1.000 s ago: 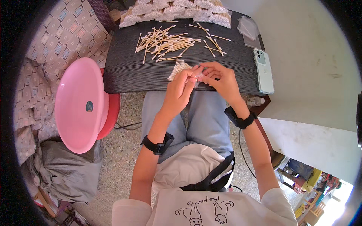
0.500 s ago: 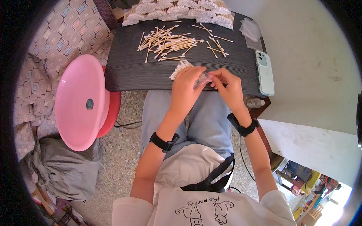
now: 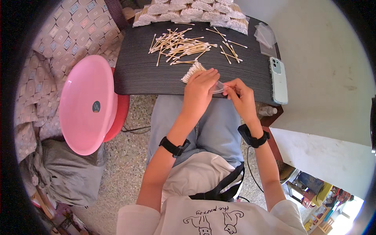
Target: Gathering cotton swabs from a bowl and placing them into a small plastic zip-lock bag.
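Near the front edge of the dark table lies a bundle of cotton swabs (image 3: 191, 74), its white tips showing past my fingers. My left hand (image 3: 197, 92) is closed over the bundle, fingers together, hiding most of it. A clear plastic bag (image 3: 219, 87) stretches from under that hand to the right. Its end is pinched between the thumb and fingers of my right hand (image 3: 242, 97). How far the swabs sit inside the bag is hidden. Beyond my hands a loose pile of cotton swabs (image 3: 181, 46) is spread on the table, with several more swabs (image 3: 231, 53) to its right.
Packed bundles of swabs (image 3: 192, 13) are stacked along the back of the table (image 3: 137, 78). Flat clear bags (image 3: 266, 37) and a pale phone (image 3: 279, 82) lie at the right edge by the wall. A pink basin (image 3: 86, 105) stands at the left.
My right hand has drawn slightly away from my left, and more of the clear bag shows stretched between them. My left hand's fingers lie flatter over the bundle. The whole view has shifted a little.
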The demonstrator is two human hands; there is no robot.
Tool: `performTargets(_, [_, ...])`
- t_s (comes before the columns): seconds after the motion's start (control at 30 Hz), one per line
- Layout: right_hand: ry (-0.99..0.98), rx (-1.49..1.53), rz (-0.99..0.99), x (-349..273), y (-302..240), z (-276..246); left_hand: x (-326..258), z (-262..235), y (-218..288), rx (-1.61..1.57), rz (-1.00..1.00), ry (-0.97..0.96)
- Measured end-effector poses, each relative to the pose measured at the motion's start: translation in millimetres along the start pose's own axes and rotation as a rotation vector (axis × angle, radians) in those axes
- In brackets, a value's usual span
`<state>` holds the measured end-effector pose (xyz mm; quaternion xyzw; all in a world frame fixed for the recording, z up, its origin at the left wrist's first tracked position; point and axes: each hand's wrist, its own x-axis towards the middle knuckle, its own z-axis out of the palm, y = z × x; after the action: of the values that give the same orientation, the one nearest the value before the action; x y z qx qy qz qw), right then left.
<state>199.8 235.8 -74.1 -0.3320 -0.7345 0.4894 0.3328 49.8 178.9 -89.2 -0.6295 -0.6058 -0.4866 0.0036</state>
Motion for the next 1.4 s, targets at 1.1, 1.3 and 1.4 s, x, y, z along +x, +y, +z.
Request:
performTargets(1.1, [0.155, -0.988, -0.501, 60, -32, -52, 4, -1, -6, 0.166, 0.052, -0.011])
performTargets(1.3, [-0.203, -1.089, -0.162, 116, 6, -41, 3, 0, -9, 0.136, 0.056, 0.0])
performTargets(1.4, [-0.18, -1.058, -0.251, 128, 13, -46, 5, 4, -8, 0.125, 0.047, 0.018])
